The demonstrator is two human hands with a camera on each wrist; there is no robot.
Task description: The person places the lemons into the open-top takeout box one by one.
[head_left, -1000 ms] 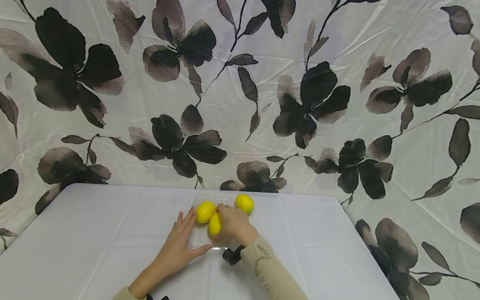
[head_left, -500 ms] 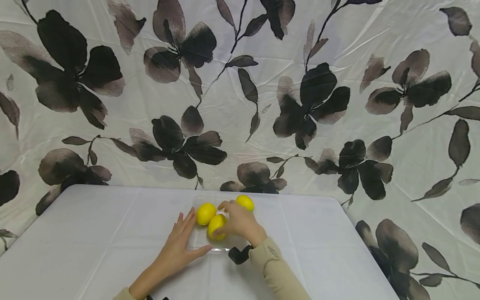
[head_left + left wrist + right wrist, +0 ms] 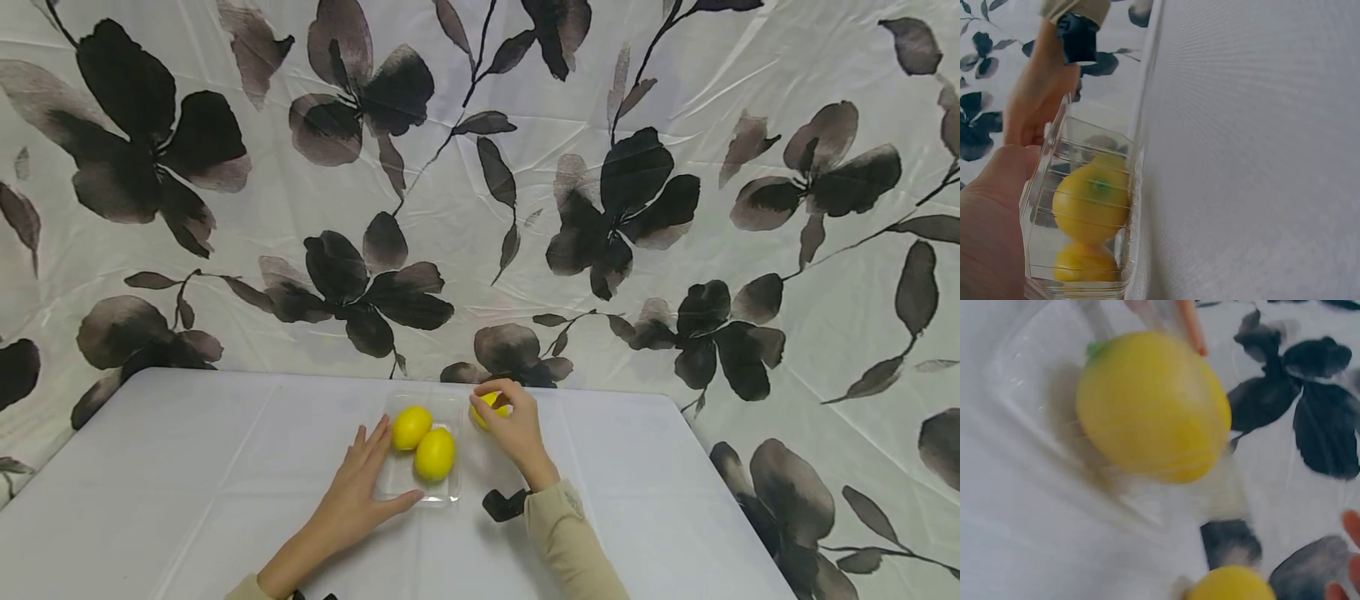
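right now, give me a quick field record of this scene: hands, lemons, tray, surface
left hand: flat, fingers straight, resting against the near left side of the clear tray
right hand: fingers curled round the third lemon, just right of the tray
lemons in tray: two, far lemon and near lemon, touching each other
tray: clear plastic, on the white table
backdrop: floral cloth behind the table

- The right hand [image 3: 516, 425] lets go of the front lemon [image 3: 435, 454], which now lies free in the tray [image 3: 448, 493] beside the other one.
- That hand moves right and back, off the tray, and now curls its fingers round the third lemon [image 3: 489, 407] on the worktop.
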